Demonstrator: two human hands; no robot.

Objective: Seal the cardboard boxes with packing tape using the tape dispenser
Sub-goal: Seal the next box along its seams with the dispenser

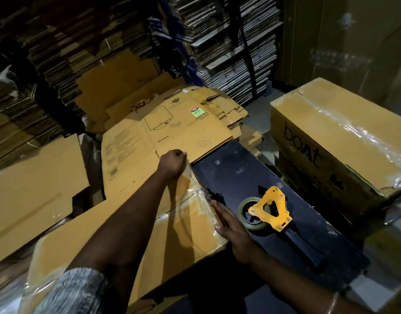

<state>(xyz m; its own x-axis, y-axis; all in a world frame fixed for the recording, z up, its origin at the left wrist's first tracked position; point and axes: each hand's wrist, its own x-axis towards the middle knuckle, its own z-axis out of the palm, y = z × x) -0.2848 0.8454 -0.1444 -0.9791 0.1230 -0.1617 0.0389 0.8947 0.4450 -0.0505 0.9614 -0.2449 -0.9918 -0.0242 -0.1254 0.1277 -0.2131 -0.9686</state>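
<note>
Head view: both hands on box, tape dispenser set aside

Cardboard box sits low centre, its right edge against a black surface. Left hand at the box's far corner, fingers curled, pinching a strip of clear tape that runs along the right edge. Right hand flat on the near right side of the box, fingers straight and pressed together over glossy tape. Yellow tape dispenser lies on the black surface just right of the right hand, not touched, roll toward the hand. A taped box printed "boat" stands further right. Flattened cartons lie beyond; stacked cardboard fills the back.
</note>
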